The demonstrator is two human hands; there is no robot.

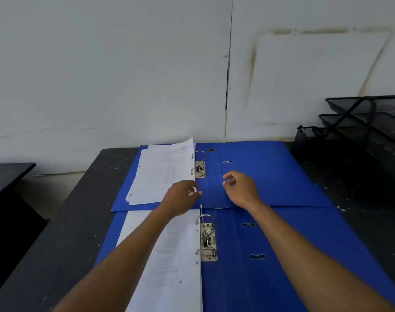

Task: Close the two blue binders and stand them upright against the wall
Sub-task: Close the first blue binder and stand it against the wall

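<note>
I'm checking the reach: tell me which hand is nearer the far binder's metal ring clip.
Left. The left hand sits just below and slightly left of the far binder's ring clip, at the paper's edge. The right hand hovers farther right, past the spine fold.

Two blue binders lie open and flat on the tabletop.

The far binder (pixel 259 176) lies by the tabletop's back edge, white sheets stacked on its left half; the near binder (pixel 270 255) lies toward the front edge, partly under it, also with paper on its left, metal rings upright.
</note>
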